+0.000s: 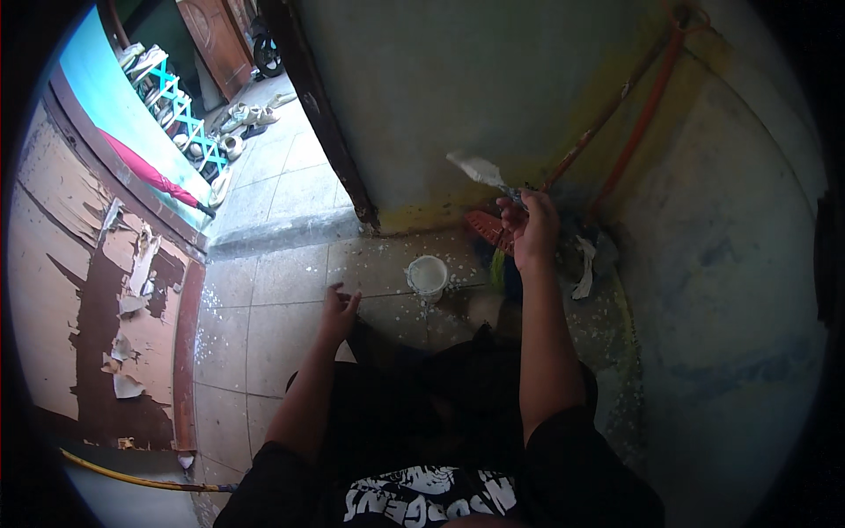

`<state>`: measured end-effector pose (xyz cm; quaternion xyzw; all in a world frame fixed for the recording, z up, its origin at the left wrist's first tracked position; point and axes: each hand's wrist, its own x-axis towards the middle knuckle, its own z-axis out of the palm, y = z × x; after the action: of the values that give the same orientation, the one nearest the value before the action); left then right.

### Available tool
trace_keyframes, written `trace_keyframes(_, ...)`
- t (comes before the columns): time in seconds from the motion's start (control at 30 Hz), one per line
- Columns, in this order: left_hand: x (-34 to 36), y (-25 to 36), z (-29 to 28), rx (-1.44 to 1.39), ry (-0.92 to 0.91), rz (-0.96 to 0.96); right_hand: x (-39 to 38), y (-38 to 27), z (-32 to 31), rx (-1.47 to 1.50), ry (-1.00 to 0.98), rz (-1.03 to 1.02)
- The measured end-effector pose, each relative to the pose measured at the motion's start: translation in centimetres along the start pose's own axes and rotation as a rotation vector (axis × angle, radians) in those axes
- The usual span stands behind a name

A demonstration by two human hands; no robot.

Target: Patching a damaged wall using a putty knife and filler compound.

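Note:
A paintbrush (476,167), its bristles loaded with white, is held up by my right hand (533,231), whose fingers close round its handle. The bristle end points left, in front of the grey-green wall (458,106); whether it touches the wall I cannot tell. Lower down, my left hand (338,313) is empty, with its fingers apart over the tiled floor. To the right of that hand stands a small white tub (428,276) with white paint in it, its outside streaked with drips.
White splatters dot the floor tiles (290,282). An orange-red basket (487,229) lies by the wall, below leaning poles (641,114). On the left are a peeling door (88,326), a pink folded umbrella (158,176) and a turquoise shoe rack (182,110) beyond a doorway.

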<state>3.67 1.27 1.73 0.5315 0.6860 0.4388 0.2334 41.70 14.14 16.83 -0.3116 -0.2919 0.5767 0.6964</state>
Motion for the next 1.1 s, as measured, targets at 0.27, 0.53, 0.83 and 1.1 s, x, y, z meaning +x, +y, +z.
trace_keyframes(0.27, 1.5, -1.4, 3.5, 0.382, -0.086, 0.016, -0.8, -0.9, -0.1, 0.027, -0.19, 0.053)
trace_keyframes(0.53, 0.7, -1.2, 3.6, 0.51, -0.111, 0.022, -1.7, 5.1, 0.0, 0.061, -0.25, 0.24)
trace_keyframes(0.83, 0.3, -1.1, 3.6, 0.579, -0.123, 0.094, 0.3, 10.9, -4.2, -0.007, -0.015, 0.473)
trace_keyframes(1.1, 0.0, -0.8, 3.4, 0.584, -0.146, 0.08, -0.6, 10.9, -3.4, -0.004, 0.034, 0.612)
